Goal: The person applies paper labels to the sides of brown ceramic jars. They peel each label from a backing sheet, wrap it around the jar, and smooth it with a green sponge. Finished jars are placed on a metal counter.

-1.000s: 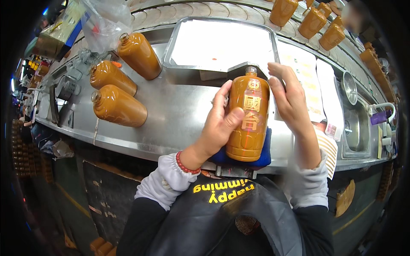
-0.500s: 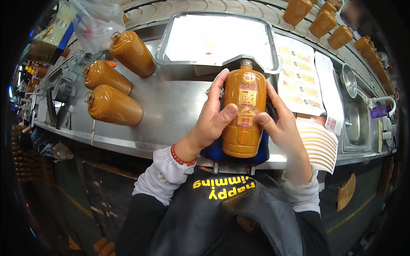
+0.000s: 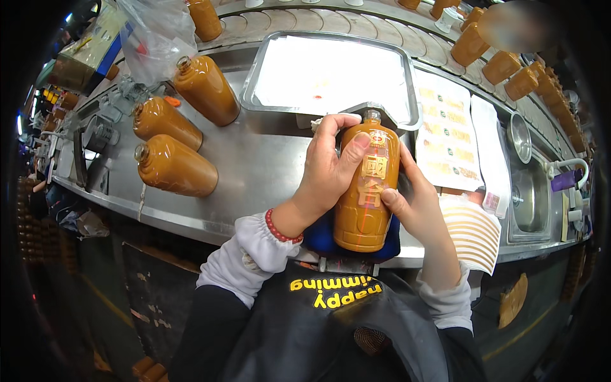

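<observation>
A glossy amber-brown bottle [image 3: 366, 219] with gold characters down its front lies tilted in front of me, neck pointing away, on a dark blue padded rest [image 3: 318, 232]. My left hand [image 3: 328, 162] grips its upper left side, the thumb pressed near the red and gold emblem by the shoulder. Along the right side my right hand [image 3: 417, 200] wraps the bottle, its thumb on the front beside the lower character. The bottle's neck is bare glass, without a cap. Behind it is a dark angled metal stop [image 3: 375, 107].
Three similar bottles, one of them a nearer bottle [image 3: 181, 167], stand on the steel bench to the left. A metal tray [image 3: 254, 70] with white sheets lies beyond. Sticker sheets [image 3: 449, 121], gold-striped sheets [image 3: 471, 232] and a sink [image 3: 531, 197] are on the right. Bottles stand along the conveyor [image 3: 318, 22].
My left thumb has moved up from beside the lower character to the emblem near the shoulder. The view has shifted slightly, and bottles on the conveyor have changed place.
</observation>
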Motion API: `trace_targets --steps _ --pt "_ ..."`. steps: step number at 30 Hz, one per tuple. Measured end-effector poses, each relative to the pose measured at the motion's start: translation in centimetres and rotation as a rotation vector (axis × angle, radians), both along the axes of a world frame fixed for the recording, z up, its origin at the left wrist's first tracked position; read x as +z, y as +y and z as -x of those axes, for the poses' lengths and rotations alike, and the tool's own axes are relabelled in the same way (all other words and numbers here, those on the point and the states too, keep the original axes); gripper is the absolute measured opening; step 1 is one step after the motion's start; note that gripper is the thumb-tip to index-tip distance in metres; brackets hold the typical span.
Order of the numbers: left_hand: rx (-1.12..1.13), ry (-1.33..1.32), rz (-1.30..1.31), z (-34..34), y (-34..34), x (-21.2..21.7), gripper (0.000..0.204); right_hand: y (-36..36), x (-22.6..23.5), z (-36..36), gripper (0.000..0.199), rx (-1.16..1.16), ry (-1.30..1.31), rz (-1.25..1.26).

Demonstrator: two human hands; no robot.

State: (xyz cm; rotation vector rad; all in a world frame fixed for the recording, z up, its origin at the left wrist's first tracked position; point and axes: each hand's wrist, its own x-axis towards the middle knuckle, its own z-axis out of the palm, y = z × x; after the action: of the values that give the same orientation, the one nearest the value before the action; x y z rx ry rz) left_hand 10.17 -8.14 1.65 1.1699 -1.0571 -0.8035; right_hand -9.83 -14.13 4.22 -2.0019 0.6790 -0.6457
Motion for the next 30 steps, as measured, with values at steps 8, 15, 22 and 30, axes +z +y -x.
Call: trace_targets --steps 8,15,22,30 --pt "0.155 -0.107 0.149 0.2 -0.7 -0.1 0.035 0.2 -0.2 0.0 0.085 0.0 -0.041 -0.055" --pt "0.051 -0.826 0.478 -2.2 0.6 1.4 0.04 0.2 -0.1 -0.1 0.085 0.006 -0.051 -0.056" --pt "0.096 -0.563 0.375 -2.1 -1.7 1.6 0.039 0.1 -0.3 0.0 0.085 -0.003 -0.023 -0.031" --pt "0.11 -0.288 0.207 -0.7 -2.4 1.5 0.019 0.2 -0.4 0.0 0.086 0.002 -0.036 -0.063"
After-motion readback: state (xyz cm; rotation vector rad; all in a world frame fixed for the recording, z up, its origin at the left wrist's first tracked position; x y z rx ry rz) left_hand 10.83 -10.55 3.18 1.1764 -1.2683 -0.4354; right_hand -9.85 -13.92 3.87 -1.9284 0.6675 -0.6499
